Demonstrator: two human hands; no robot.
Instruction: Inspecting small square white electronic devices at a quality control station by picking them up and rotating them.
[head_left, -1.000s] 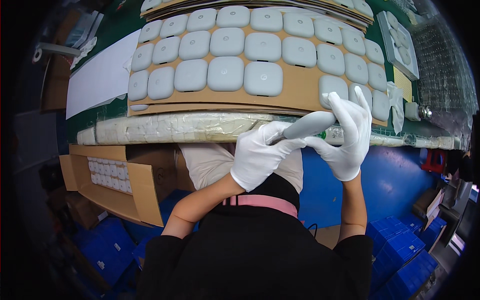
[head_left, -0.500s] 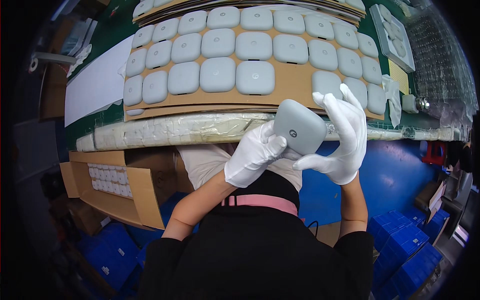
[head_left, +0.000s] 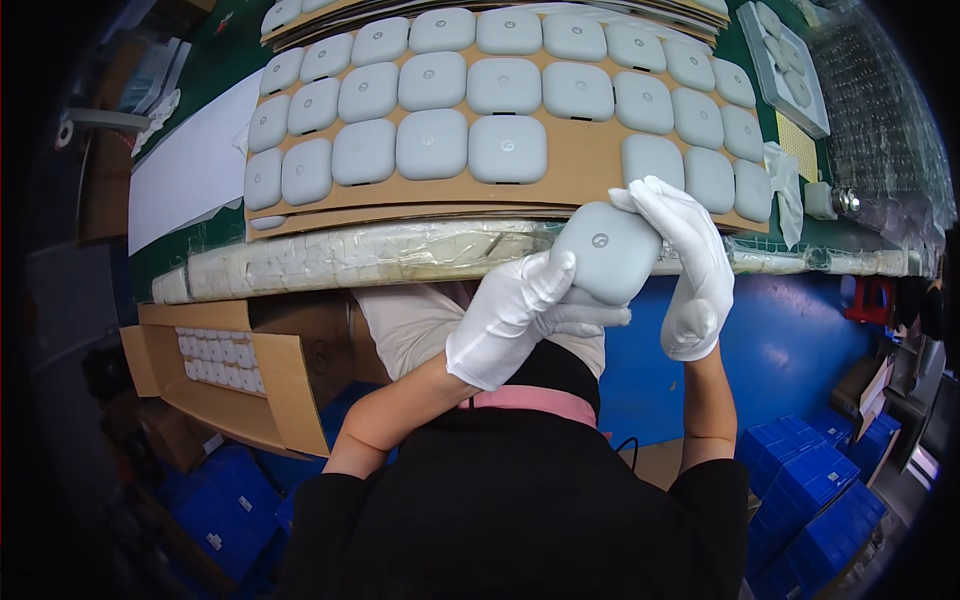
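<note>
My left hand [head_left: 512, 312], in a white glove, grips a pale grey rounded-square plastic case [head_left: 608, 252] by its lower left side. The case is held tilted above my lap, near the table edge, with a small round mark facing up. My right hand [head_left: 690, 265], gloved too, is at its right side. Its fingers are stretched out and their tips reach the case's upper right corner, while the thumb stands apart. Beyond, rows of like grey cases [head_left: 508, 150] lie on a brown cardboard sheet [head_left: 585, 160], with a gap in the nearest row.
Plastic-wrapped padding [head_left: 380, 258] runs along the table's front edge. An open carton [head_left: 290, 390] holding small white pieces stands at lower left. Blue boxes [head_left: 800, 480] are stacked at lower right. A white tray [head_left: 812, 112] of parts lies at the far right.
The case has turned in my left hand and shifted slightly right. My right hand's fingers have folded over toward its upper corner, and the right thumb has moved away from the case.
</note>
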